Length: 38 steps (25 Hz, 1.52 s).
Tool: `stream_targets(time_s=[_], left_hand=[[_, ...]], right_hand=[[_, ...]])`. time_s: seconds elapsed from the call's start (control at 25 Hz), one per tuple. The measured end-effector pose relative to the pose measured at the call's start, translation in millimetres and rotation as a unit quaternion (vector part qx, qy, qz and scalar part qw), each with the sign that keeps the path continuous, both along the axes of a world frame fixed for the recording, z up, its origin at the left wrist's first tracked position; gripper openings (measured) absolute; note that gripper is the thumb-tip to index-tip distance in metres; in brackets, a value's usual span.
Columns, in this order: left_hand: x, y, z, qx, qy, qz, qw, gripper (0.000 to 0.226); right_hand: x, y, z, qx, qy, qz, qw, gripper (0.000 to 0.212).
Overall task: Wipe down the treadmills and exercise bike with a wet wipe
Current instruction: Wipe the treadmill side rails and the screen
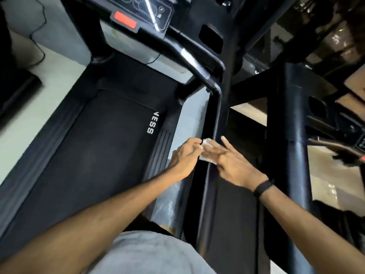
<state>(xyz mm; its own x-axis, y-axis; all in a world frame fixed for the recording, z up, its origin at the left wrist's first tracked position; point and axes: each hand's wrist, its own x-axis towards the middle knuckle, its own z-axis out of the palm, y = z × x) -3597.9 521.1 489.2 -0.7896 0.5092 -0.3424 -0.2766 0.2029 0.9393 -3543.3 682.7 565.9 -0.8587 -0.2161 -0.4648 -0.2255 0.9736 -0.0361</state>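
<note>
Wipe (206, 153) is white, bunched up between both hands right at the black handrail (214, 119) of the treadmill (94, 147). Left hand (184, 155) pinches its edge with curled fingers; right hand (235, 165) lies over it, fingers straight, black band (262, 187) on the wrist. Dark belt reads "VESS", pale floor (39, 99) alongside.

Black tubular handrail (214, 115) runs down straight ahead, between my hands. My left hand (183, 153) sits on belt side of it, my right hand (235, 165) on outer side, white crumpled wet wipe (206, 153) between them at rail. Left: wide black treadmill belt (88, 151), open room above it. Right: thick black upright post (296, 139) close by, narrow channel between it and rail. Ahead: black console with red rectangular button (124, 20) blocks upward reach.
</note>
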Motion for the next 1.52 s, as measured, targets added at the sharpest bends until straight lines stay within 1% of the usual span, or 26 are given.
stream_targets(time_s=[0.08, 0.2, 0.32, 0.44, 0.52, 0.6, 0.68, 0.72, 0.76, 0.84, 0.92, 1.0, 1.12, 1.24, 1.32, 1.4, 1.52], left_hand=[[-5.2, -1.6, 10.5, -0.012, 0.037, -0.033, 0.999, 0.046], [-17.0, -12.5, 17.4, -0.027, 0.091, -0.067, 0.993, 0.031], [-31.1, -28.4, 26.5, -0.045, 0.139, -0.068, 0.987, 0.030], [-43.3, -44.2, 40.4, -0.060, 0.159, -0.062, 0.983, 0.031], [-52.0, -53.9, 52.0, -0.072, 0.165, -0.050, 0.982, 0.033], [-67.3, -63.4, 67.9, -0.086, 0.161, -0.020, 0.983, 0.031], [-86.8, -72.2, 86.1, -0.090, 0.138, 0.038, 0.986, 0.019], [-97.5, -76.9, 96.4, -0.086, 0.119, 0.072, 0.987, 0.016], [-107.6, -81.0, 106.4, -0.081, 0.099, 0.100, 0.987, 0.023], [-123.9, -90.6, 124.6, -0.060, 0.062, 0.122, 0.989, 0.035], [-135.3, -101.4, 136.2, -0.026, 0.057, 0.133, 0.989, 0.034], [-142.4, -111.7, 139.9, -0.016, 0.076, 0.149, 0.986, 0.030], [-146.8, -120.0, 135.8, -0.023, 0.102, 0.153, 0.983, 0.027], [-150.0, -120.8, 137.3, 0.010, 0.103, 0.141, 0.985, 0.029], [-153.7, -116.0, 145.2, 0.039, 0.097, 0.126, 0.986, 0.030], [-163.6, -107.6, 147.2, 0.058, 0.101, 0.113, 0.987, 0.025], [-187.8, -96.9, 144.9, 0.071, 0.095, 0.117, 0.986, 0.019]], right_hand=[[-11.4, 2.5, -8.2, -0.004, 0.046, -0.065, 0.997, 0.082], [-27.8, -5.1, -14.6, -0.018, 0.108, -0.123, 0.986, 0.072], [-40.8, -12.1, -11.6, -0.002, 0.182, -0.165, 0.969, 0.059], [-54.3, -23.3, -15.0, 0.006, 0.211, -0.214, 0.954, 0.046], [-71.0, -38.0, -13.1, -0.032, 0.219, -0.280, 0.934, 0.042], [-95.3, -60.9, 0.3, -0.124, 0.233, -0.317, 0.911, 0.043], [-119.5, -85.2, 18.1, -0.229, 0.274, -0.300, 0.885, 0.041], [-129.9, -97.2, 28.9, -0.263, 0.300, -0.282, 0.872, 0.037], [-138.6, -108.8, 38.3, -0.284, 0.318, -0.265, 0.865, 0.034], [-149.9, -132.6, 54.7, -0.311, 0.337, -0.240, 0.856, 0.034], [-155.4, -153.1, 60.0, -0.350, 0.341, -0.216, 0.845, 0.036], [-159.6, -166.2, 58.1, -0.381, 0.338, -0.194, 0.839, 0.038], [-162.9, -171.8, 54.6, -0.393, 0.327, -0.179, 0.840, 0.047], [-168.1, -168.5, 48.1, -0.377, 0.320, -0.192, 0.848, 0.053], [-178.0, -161.8, 46.5, -0.368, 0.343, -0.209, 0.838, 0.047], [-188.9, -156.4, 47.7, -0.365, 0.368, -0.232, 0.823, 0.042], [-211.5, -148.8, 43.1, -0.373, 0.370, -0.247, 0.814, 0.045]])
